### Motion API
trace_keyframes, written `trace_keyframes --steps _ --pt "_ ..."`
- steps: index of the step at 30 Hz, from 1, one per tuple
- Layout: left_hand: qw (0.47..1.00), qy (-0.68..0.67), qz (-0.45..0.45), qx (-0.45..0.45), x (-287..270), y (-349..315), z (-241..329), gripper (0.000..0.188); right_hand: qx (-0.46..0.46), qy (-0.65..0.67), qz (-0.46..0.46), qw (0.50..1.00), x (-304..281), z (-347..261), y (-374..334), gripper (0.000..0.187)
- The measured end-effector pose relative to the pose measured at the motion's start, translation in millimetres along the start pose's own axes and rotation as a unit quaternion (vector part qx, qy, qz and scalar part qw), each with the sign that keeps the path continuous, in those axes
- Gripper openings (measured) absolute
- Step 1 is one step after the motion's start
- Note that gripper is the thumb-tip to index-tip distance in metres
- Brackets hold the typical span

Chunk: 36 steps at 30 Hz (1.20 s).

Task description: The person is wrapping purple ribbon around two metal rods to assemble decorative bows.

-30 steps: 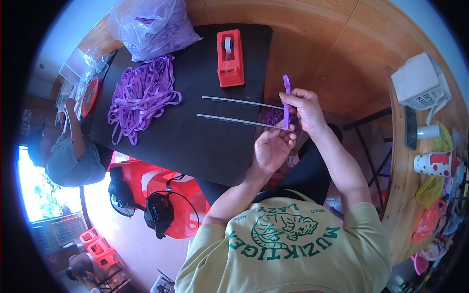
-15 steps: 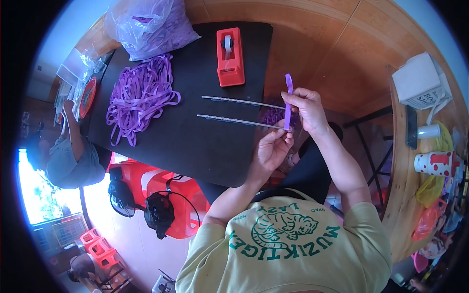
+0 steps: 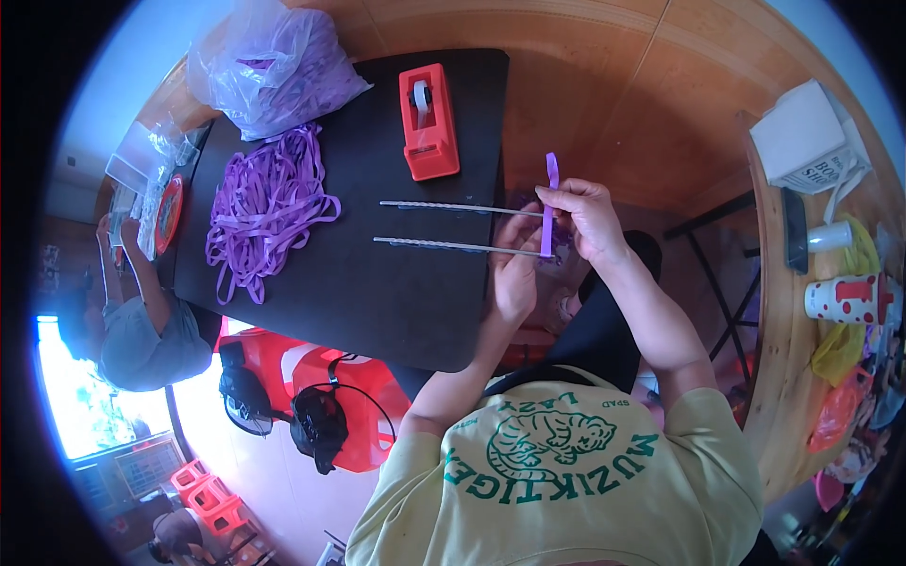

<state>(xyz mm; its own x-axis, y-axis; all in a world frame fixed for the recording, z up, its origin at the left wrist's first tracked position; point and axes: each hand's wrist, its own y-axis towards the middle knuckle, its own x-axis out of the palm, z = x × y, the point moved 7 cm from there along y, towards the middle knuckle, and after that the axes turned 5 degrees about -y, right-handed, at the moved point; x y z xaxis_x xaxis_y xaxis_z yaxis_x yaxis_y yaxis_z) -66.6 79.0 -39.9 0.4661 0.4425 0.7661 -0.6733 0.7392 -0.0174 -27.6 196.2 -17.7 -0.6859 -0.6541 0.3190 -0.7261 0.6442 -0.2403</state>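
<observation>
Purple ribbon [image 3: 547, 235], pinched in the right hand [image 3: 588, 215], lower end just beside the left hand [image 3: 514, 275], left grip unclear

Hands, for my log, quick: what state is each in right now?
Left hand: at the rods; grip cannot be told.
Right hand: closed, pinching the ribbon.

Purple ribbon [image 3: 547, 234], red tape dispenser [image 3: 428, 123], red-spotted white cup [image 3: 838, 300]

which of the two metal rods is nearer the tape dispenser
The upper metal rod in the picture; the lower metal rod lies below it, farther from the red tape dispenser.
</observation>
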Motion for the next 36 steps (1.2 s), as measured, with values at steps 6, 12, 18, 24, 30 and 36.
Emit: trace_keyframes --steps 6,12,18,24,30,36 --pt "0.990 0.115 -0.039 0.073 -3 19 1 0.035 0.068 0.092 0.040 0.993 -10 26 -2 0.005" --pt "0.987 0.096 -0.071 0.103 -2 24 2 0.019 0.153 0.164 0.042 0.974 -13 57 -8 0.007" --pt "0.986 0.108 -0.093 0.081 -4 27 0 0.015 0.183 0.116 0.046 0.975 -32 79 -24 0.012" --pt "0.991 0.076 -0.076 0.078 -15 27 -4 0.018 -0.407 -0.286 0.178 0.849 -38 15 -81 0.030" --pt "0.992 0.069 -0.073 0.075 -15 27 -8 0.018 -0.436 -0.330 0.192 0.815 -28 23 -76 0.035" --pt "0.994 0.063 -0.066 0.055 -12 24 -7 0.016 -0.428 -0.294 0.174 0.837 -29 29 -73 0.030"
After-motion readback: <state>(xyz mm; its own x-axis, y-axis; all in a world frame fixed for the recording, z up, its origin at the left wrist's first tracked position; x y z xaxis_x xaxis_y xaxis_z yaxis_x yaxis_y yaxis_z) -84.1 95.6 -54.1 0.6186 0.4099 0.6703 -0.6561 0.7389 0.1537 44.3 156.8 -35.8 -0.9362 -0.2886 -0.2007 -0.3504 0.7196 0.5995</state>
